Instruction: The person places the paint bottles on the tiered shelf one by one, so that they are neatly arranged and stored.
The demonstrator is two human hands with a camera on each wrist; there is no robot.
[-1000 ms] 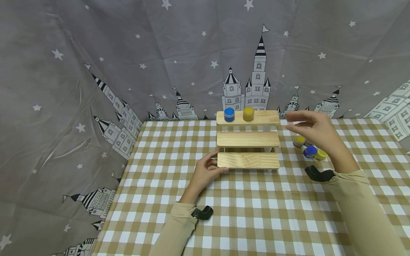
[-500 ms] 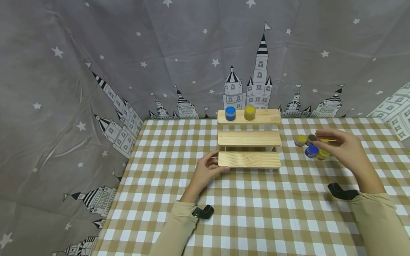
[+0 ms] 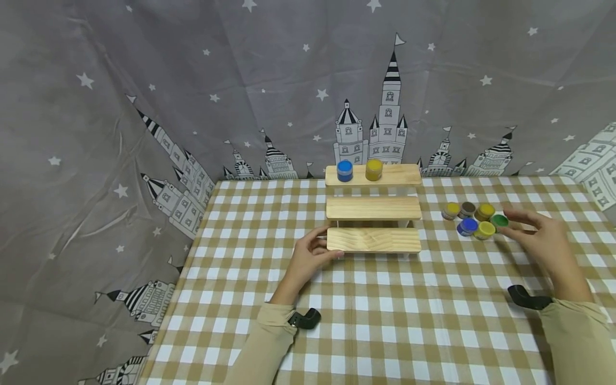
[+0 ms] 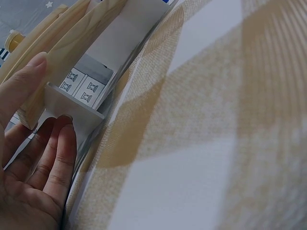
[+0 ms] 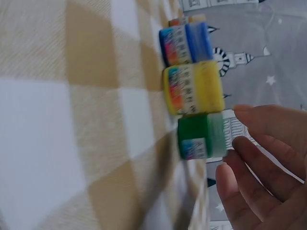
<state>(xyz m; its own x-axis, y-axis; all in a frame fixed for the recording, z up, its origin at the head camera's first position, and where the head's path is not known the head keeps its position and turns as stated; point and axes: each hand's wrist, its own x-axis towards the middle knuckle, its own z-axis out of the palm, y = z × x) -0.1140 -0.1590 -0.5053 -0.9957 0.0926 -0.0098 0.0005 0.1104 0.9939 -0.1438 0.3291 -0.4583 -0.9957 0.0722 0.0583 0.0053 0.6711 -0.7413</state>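
My left hand (image 3: 308, 258) grips the left end of the lowest step of a three-tier wooden shelf (image 3: 373, 240). In the left wrist view, its thumb lies along the board (image 4: 86, 33) and its other fingers curl below, by the white leg (image 4: 74, 108). At the right, my right hand (image 3: 548, 240) is beside a green paint jar (image 3: 499, 221). The right wrist view has its fingertips close to that green jar's pale lid (image 5: 217, 134), with the fingers apart. On the top tier stand a blue paint jar (image 3: 344, 171) and a yellow paint jar (image 3: 374, 170).
Next to the green jar cluster a blue jar (image 3: 467, 227), a bright yellow jar (image 3: 484, 230), a dark yellow jar (image 3: 484, 212), a brown jar (image 3: 467, 209) and another yellow jar (image 3: 451, 210). A checked cloth (image 3: 385, 331) covers the table; a grey castle-print curtain (image 3: 269, 69) hangs behind.
My right hand has moved right and down from beside the top tier, past the jar cluster, to the green jar. My left hand has stayed on the lowest step.
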